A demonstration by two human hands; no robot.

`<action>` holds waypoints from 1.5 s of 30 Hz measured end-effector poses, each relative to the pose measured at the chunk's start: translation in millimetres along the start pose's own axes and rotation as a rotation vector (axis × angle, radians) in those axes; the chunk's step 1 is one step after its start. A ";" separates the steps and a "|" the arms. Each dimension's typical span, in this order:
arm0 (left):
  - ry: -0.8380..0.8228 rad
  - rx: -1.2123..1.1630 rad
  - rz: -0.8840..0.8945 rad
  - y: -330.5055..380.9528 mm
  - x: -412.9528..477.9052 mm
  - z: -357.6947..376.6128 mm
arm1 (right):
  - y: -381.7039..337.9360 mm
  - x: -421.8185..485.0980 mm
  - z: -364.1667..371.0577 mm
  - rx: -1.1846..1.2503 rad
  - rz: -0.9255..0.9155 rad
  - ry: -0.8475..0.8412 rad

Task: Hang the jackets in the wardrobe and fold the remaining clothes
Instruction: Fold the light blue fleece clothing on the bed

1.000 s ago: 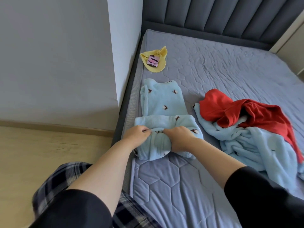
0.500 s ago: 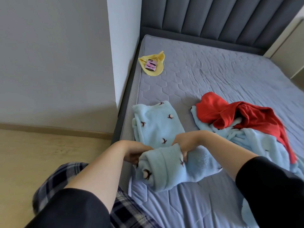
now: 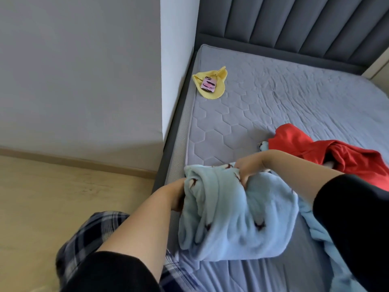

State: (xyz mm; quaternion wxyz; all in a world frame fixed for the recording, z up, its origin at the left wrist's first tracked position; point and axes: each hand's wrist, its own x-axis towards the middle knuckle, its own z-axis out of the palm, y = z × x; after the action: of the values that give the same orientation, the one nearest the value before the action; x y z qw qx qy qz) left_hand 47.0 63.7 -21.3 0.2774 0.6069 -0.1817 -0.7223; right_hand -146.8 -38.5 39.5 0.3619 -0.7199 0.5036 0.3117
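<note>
1. The folded blue fleece garment (image 3: 231, 218) is held over the bed's (image 3: 231, 127) near left edge, its long axis running from the hands towards the person.
2. The right hand (image 3: 250, 167) pinches its far edge with curled fingers.
3. The left hand (image 3: 175, 196) meets its left side; its fingers are hidden, so their state cannot be told.

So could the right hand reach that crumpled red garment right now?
Probably yes: the crumpled red garment lies close beyond the right hand, nothing between, but that hand grips the folded light blue fleece and must let go first.
</note>
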 end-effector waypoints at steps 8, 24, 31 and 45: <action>-0.003 -0.005 0.166 10.2 10.9 -13.8 | -14.6 24.9 -26.2 -0.105 0.010 0.279; 0.317 0.447 0.208 -13.7 49.2 -0.8 | 1.1 33.8 93.6 -0.197 -0.029 1.033; 0.464 0.652 0.193 -14.0 45.5 8.8 | 13.4 69.0 92.4 0.096 0.183 0.954; 0.111 0.208 -0.201 -7.6 17.6 -9.1 | 36.7 81.4 93.4 0.258 0.167 1.036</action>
State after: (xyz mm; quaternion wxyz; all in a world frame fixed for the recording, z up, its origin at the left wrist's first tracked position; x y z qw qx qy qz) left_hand 52.6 59.3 -41.3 0.1487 0.6866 -0.1782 -0.6890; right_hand -165.2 -9.5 -85.1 0.1256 -0.6865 0.7059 -0.1210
